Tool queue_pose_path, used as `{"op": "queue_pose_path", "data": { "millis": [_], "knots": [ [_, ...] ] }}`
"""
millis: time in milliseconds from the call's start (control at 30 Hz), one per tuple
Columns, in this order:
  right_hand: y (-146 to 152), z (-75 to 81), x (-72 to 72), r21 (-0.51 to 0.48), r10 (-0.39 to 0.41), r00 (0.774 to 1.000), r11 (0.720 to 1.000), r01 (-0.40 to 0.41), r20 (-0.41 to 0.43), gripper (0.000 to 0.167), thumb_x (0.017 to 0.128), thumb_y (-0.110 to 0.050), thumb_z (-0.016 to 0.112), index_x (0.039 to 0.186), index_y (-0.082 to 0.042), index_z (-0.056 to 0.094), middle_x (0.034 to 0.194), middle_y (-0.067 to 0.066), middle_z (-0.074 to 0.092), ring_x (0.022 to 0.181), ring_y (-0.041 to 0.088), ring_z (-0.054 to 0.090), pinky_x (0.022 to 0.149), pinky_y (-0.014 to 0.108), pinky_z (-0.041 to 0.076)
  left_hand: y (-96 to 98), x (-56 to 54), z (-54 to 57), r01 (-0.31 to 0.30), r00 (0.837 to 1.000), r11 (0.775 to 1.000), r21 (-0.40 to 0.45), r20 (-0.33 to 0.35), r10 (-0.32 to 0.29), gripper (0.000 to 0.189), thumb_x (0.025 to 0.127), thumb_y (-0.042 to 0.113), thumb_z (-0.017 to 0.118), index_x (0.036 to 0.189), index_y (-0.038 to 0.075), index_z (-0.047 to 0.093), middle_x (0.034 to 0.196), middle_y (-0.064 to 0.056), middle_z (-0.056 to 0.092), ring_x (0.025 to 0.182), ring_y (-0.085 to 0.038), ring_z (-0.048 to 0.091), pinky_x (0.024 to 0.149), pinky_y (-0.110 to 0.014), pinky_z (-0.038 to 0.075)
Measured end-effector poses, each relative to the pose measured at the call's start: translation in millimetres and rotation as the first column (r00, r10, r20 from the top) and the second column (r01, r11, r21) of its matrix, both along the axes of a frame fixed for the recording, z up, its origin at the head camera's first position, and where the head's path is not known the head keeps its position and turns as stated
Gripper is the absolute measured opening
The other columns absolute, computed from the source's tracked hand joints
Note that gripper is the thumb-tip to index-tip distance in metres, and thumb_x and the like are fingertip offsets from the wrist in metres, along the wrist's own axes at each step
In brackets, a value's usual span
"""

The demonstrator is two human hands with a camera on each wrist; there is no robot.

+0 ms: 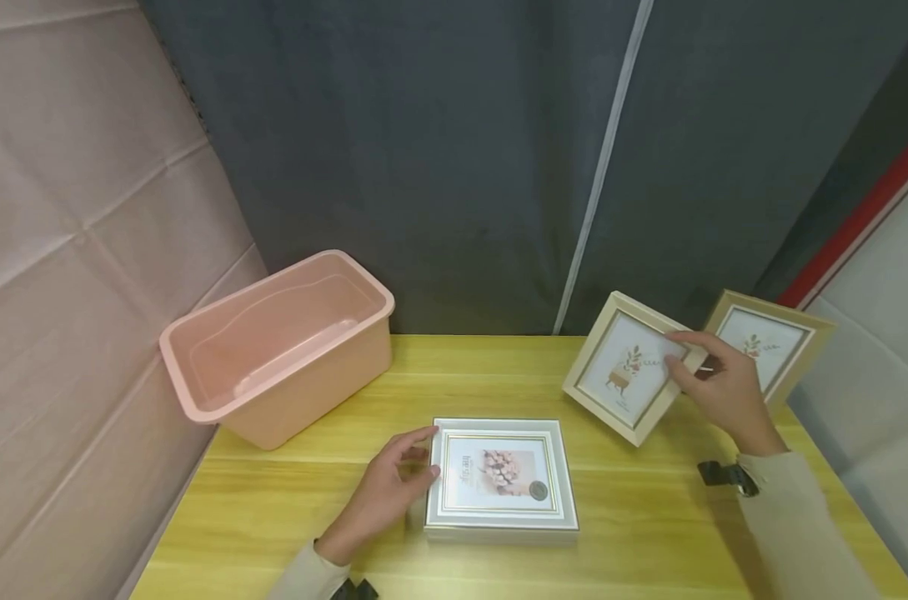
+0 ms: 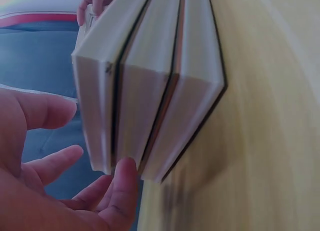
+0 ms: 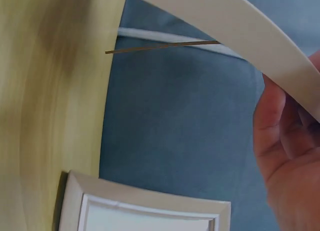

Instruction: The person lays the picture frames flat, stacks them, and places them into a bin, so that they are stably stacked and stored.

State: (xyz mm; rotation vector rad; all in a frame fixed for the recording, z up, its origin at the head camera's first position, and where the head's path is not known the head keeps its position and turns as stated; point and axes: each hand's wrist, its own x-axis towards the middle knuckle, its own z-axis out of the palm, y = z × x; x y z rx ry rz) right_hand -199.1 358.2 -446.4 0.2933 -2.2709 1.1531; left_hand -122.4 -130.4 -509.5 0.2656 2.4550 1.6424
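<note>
Pinched cream, rectangular, wood-like picture frame [image 1: 622,375] edgewise in right hand [image 1: 724,387], likely for support; held left hand [image 1: 386,492] half-open, gripping nothing, beside silver-white, rectangular frame stack [image 1: 494,487], perhaps for steadying.

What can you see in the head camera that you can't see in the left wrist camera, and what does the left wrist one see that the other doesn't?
Only the head view shows the pink tub, the tan frame at the far right, and the pink flower picture on top of the pile.

Only the left wrist view shows the pile sideways and close up, so you can count three frames.

Both show the left hand, the right hand holding a cream frame, the table and the dark curtain.
</note>
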Motion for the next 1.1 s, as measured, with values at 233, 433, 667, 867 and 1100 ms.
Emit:
{"op": "queue_pose_path", "data": {
  "millis": [233,433,667,867,1100],
  "knots": [
    [-10,9.5,10.5,-0.048,0.043,0.997,0.998,-0.046,-0.060,0.041,0.083,0.017,0.075,0.121,0.002,0.075,0.115,-0.024,0.071,0.046,0.001,0.042,0.049,0.010,0.043,-1.6,-1.8,12.5,-0.040,0.998,0.998,0.057,-0.044,0.043,0.057,0.097,0.015,0.076,0.151,0.023,0.058,0.151,-0.011,0.055,0.132,-0.040,0.057,0.084,-0.025,0.063],
    [-18,20.6,18.6,-0.030,0.099,0.987,0.994,-0.104,-0.128,0.043,0.081,0.024,0.073,0.121,0.009,0.071,0.113,-0.023,0.071,0.044,0.003,0.039,0.043,0.018,0.038,2.7,-3.6,22.1,-0.072,0.995,0.996,0.050,-0.070,0.076,0.056,0.097,0.016,0.077,0.148,0.032,0.060,0.150,-0.004,0.057,0.131,-0.033,0.059,0.088,-0.026,0.062],
    [-35,32.5,34.0,-0.081,0.168,0.976,0.980,-0.181,-0.141,0.046,0.079,0.028,0.069,0.122,0.011,0.069,0.105,-0.016,0.072,0.042,0.002,0.034,0.039,0.024,0.032,7.7,-2.9,33.2,-0.012,0.989,0.996,0.093,-0.148,0.026,0.056,0.098,0.017,0.077,0.150,0.026,0.058,0.151,-0.008,0.058,0.133,-0.036,0.057,0.094,-0.029,0.061],
    [-49,39.6,41.3,-0.081,0.290,0.933,0.946,-0.313,-0.214,0.048,0.076,0.033,0.064,0.121,0.015,0.066,0.103,-0.008,0.073,0.038,0.000,0.028,0.035,0.016,0.027,15.7,-6.3,44.6,0.080,0.960,0.989,0.126,-0.278,-0.043,0.058,0.099,0.018,0.076,0.152,0.023,0.054,0.148,-0.005,0.059,0.132,-0.041,0.057,0.096,-0.031,0.062],
    [-66,37.0,44.9,-0.219,0.565,0.772,0.746,-0.629,-0.292,0.045,0.082,0.036,0.054,0.125,0.024,0.057,0.118,0.010,0.073,0.053,-0.001,0.053,0.038,0.013,0.035,29.1,-11.5,56.7,0.160,0.936,0.975,0.154,-0.338,-0.100,0.060,0.100,0.014,0.074,0.155,0.019,0.051,0.148,-0.007,0.059,0.132,-0.033,0.058,0.097,-0.031,0.061]
  ]
}}
